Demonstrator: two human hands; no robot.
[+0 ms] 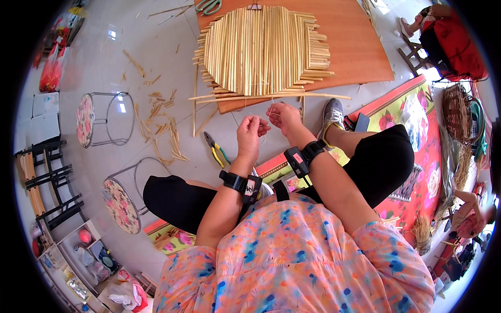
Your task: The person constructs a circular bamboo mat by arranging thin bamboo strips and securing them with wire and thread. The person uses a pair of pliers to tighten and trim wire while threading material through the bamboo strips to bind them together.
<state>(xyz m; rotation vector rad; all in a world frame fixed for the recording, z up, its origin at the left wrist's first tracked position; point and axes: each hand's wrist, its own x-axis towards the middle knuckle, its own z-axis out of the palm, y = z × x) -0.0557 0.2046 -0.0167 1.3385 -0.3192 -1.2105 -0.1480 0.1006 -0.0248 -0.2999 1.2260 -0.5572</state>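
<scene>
Reed panel (263, 49), roughly round with ragged stick ends down both sides, lies flat on the orange-brown bench (360, 60), its near edge toward the person and a small clip (254, 7) at its far edge. One long, thin stick (326, 95) runs crosswise along that near edge, reaching out past the panel on both sides. The right hand (283, 116) is just below this stick, fingers bunched and closed at the tips on a fine pale thread (272, 99) that leads up to the stick. The left hand (253, 128) is close beside it, apart from it, its fingers loosely curled with only a little gap toward the thumb; whether it grips any thread cannot be made out. Pliers (217, 149) with yellow and dark handles lie on the floor (172, 141), left of the left hand, and cut reed pieces (175, 138) are scattered farther left, near two stools (85, 120) with flowered seats. Green-handled scissors (209, 6) rest at the bench's far left corner. On the right, a shoe (333, 118) stands near the bench's near edge.
</scene>
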